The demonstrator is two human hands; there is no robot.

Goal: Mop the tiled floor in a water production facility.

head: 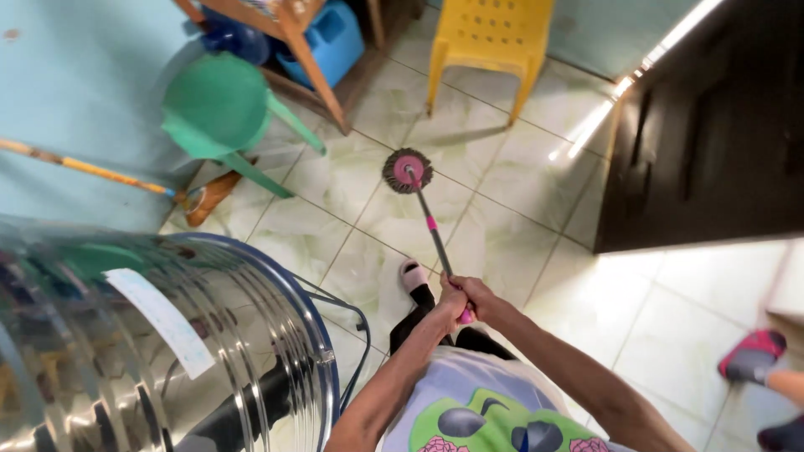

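From the head camera we see our left hand [450, 299] and right hand [476, 295] closed together around the pink end of a spin mop's handle [435, 236]. The handle slants away from us to the round mop head [408, 170], which lies flat on the pale green tiled floor [502, 243]. Just beyond the head stands a yellow plastic chair [488, 33]; to its left leans a green dustpan [219, 107]. A shiny steel tank [151, 335] fills the lower left corner.

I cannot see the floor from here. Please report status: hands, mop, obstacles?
Left hand and right hand both grip mop handle. Mop head on tiles. Green stool, yellow chair close ahead.
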